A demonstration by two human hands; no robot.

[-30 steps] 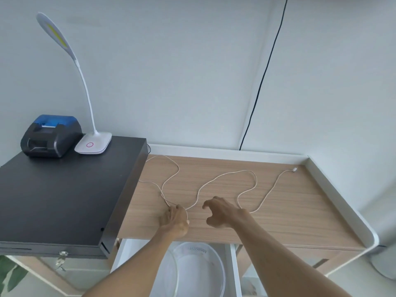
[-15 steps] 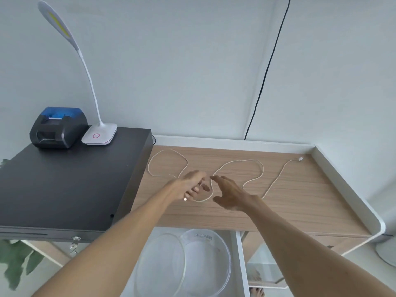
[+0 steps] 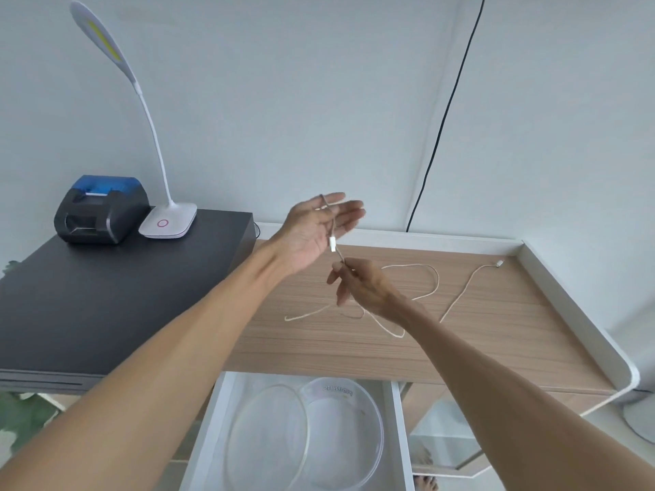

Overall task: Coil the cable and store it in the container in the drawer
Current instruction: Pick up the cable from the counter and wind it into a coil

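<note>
A thin white cable (image 3: 434,283) lies in loose loops on the wooden tabletop (image 3: 496,331), its far plug (image 3: 499,262) near the back right corner. My left hand (image 3: 315,232) is raised palm up with fingers stretched out. The cable's near end is draped over those fingers and its white connector (image 3: 332,243) hangs below the palm. My right hand (image 3: 358,285) pinches the cable just under that connector. Below the table's front edge the white drawer (image 3: 398,437) stands open. A clear round container (image 3: 354,412) sits in it, with its clear lid (image 3: 269,437) leaning beside it.
A black cash drawer box (image 3: 106,295) sits on the left, carrying a small black and blue printer (image 3: 101,210) and a white desk lamp (image 3: 166,221). A black wire (image 3: 443,129) runs down the wall. A raised white rim (image 3: 574,313) borders the table's right side.
Both hands rose off the tabletop. My left hand lifted the cable's near end and turned palm up, and my right hand took hold of the cable below it. The left loops were pulled inward.
</note>
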